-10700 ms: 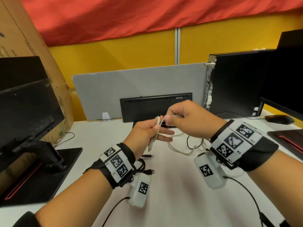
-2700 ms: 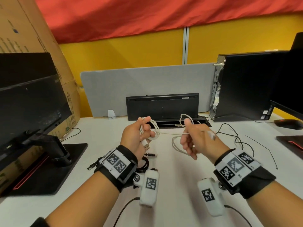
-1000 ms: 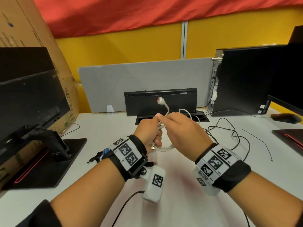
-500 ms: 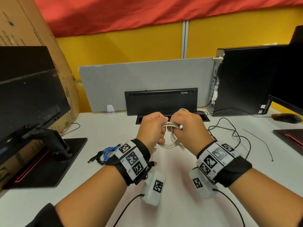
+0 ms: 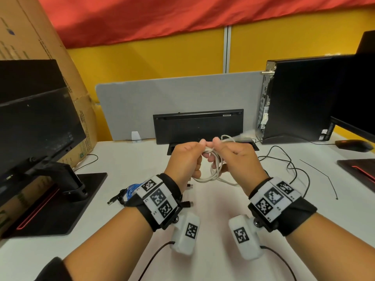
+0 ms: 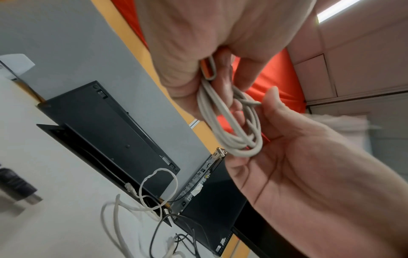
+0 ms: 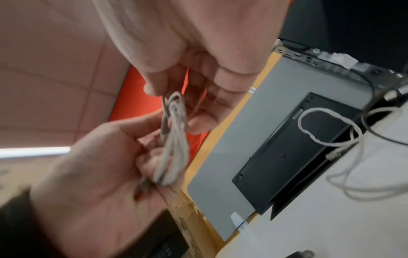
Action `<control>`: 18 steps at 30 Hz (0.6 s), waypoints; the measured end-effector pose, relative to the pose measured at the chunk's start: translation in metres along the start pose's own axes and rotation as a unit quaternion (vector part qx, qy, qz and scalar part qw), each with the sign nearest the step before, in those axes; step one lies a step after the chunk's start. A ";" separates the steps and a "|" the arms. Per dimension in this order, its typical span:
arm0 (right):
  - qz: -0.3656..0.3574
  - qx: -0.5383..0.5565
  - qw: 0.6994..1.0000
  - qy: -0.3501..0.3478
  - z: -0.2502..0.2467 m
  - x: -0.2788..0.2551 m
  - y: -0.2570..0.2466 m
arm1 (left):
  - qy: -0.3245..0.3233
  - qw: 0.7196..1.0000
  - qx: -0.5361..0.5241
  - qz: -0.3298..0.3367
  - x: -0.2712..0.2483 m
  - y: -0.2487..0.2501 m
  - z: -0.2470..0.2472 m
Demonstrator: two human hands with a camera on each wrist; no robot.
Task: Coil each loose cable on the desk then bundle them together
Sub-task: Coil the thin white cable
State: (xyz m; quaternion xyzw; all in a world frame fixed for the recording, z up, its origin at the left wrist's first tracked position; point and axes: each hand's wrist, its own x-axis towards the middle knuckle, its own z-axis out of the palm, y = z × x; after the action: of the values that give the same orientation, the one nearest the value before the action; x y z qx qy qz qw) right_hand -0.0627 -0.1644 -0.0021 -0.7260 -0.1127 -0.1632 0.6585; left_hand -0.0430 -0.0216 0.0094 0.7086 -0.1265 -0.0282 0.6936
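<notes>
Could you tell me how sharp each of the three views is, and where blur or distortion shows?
Head view: mostly sharp, wide-angle bending at the edges, one blurred streak beside the right hand. Left wrist view: the white cable coil reads clearly, the left hand is softer. Right wrist view: the most smeared, with both hands and the coil motion-blurred and a bright ceiling light streak.

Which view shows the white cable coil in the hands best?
The left wrist view: the white cable coil is sharp, its loops distinct, gripped by the left hand. The head view shows it small between both hands; the right wrist view blurs it.
</notes>
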 end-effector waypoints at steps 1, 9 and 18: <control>0.029 0.010 1.000 0.005 -0.001 0.002 -0.001 | -0.004 1.000 0.013 -0.003 -0.001 -0.001 0.000; -0.089 -0.159 0.976 0.119 -0.014 0.005 0.004 | 0.033 0.996 0.037 -0.067 -0.002 -0.009 0.007; -0.049 -0.203 0.976 0.056 -0.011 0.001 0.014 | 0.038 0.995 -0.055 -0.070 -0.001 -0.005 0.007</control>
State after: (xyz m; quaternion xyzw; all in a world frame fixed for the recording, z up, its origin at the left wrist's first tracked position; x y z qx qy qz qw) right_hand -0.0571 -0.1768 -0.0133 -0.8278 -0.0754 -0.2549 0.4941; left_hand -0.0445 -0.0283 0.0040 0.6771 -0.0486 -0.0563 0.7321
